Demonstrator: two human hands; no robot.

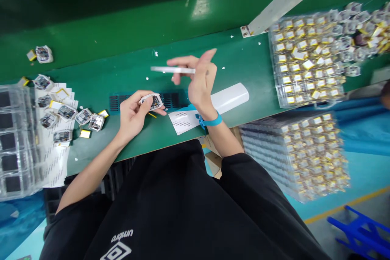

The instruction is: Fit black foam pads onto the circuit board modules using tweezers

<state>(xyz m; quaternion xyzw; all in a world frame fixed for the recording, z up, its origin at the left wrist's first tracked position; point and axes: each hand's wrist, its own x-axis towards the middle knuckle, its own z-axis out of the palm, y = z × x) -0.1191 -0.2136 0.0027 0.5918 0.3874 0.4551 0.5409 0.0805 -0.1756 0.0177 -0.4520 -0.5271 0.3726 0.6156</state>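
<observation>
- The left hand [134, 113] is grasping a small white gadget [152, 100], its circuit board facing up, between thumb and fingers; both are just to the left of the label sheet [183, 123] and slightly beyond it.
- The right hand [201, 75] is grasping a thin white stick [172, 70], blurred, in the air beyond the label sheet; the stick points left, and its tip is too smeared to make out.
- A blue wristband [215, 120] circles the right wrist, just to the right of the label sheet's printed part.
- A curled white sheet [233, 97] lies to the right of the label sheet; the wrist hides where they meet, so I cannot tell whether they are one piece.
- On the green bench [128, 69], a dark slotted strip [115, 103] lies beyond the label sheet and to its left, partly behind the left hand.
- Well to the left of the label sheet are more gadgets [67, 111], some on printed papers [56, 170], beside clear trays [29, 142].
- Well to the right of the label sheet, a clear tray [276, 77] holds rows of yellow-and-white blocks [295, 67].
</observation>
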